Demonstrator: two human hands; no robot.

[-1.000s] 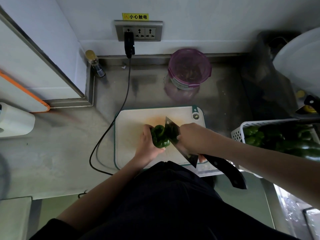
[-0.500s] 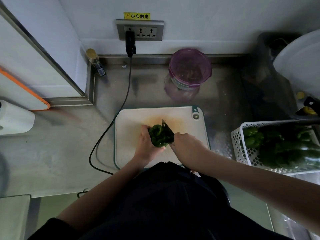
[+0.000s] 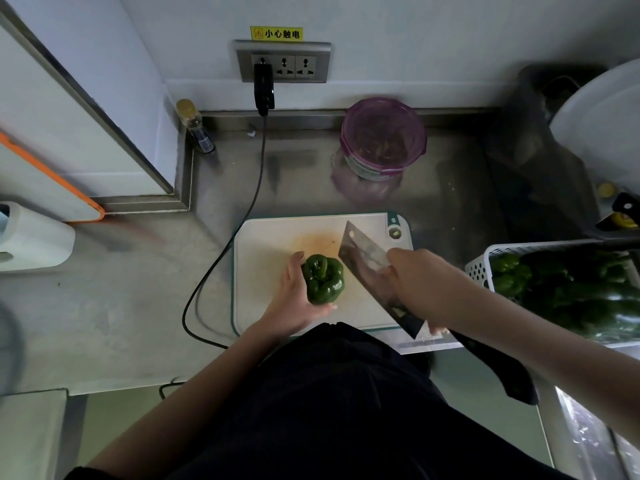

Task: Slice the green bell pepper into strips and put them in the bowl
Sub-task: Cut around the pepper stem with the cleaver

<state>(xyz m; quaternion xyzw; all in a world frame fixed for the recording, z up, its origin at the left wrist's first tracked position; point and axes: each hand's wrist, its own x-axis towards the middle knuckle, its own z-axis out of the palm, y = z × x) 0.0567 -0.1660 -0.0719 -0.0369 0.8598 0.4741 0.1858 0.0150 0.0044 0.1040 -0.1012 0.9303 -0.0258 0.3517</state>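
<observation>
A whole green bell pepper (image 3: 323, 284) lies on the white cutting board (image 3: 270, 237). My left hand (image 3: 289, 301) cups it from the left and below, thumb at its far side. My right hand (image 3: 419, 282) grips a cleaver (image 3: 363, 252) close to the blade, and the black handle sticks out beneath my forearm. The blade is tilted, its flat side showing, just right of the pepper and apart from it. The purple-rimmed bowl (image 3: 346, 147) stands behind the board near the wall, its contents dim.
A white basket (image 3: 479, 268) of green peppers sits right of the board. A black cable (image 3: 249, 209) runs from the wall socket (image 3: 284, 62) past the board's left edge. A small bottle (image 3: 195, 128) stands in the back corner. A white appliance (image 3: 31, 237) sits far left.
The cleaver, which was edge-down against the pepper, has lifted away to the right and turned flat side up. My left hand still holds the pepper in the same spot.
</observation>
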